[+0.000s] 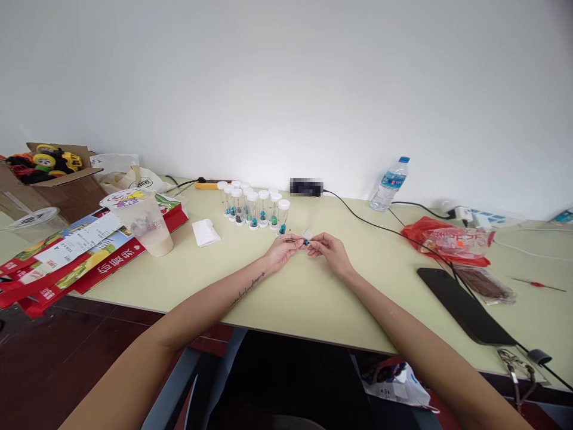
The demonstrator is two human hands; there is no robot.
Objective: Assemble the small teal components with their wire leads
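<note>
Hands point(282, 251) point(332, 252) together pinch a small blue piece point(307, 242), its long axis and pointing direction too small to tell.

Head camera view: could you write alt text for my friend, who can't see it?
A person's left hand and right hand meet at a small blue piece, held at their fingertips above a pale table. White-capped clear tubes stand just beyond, slightly left; a plastic cup is farther left, a water bottle right.
</note>
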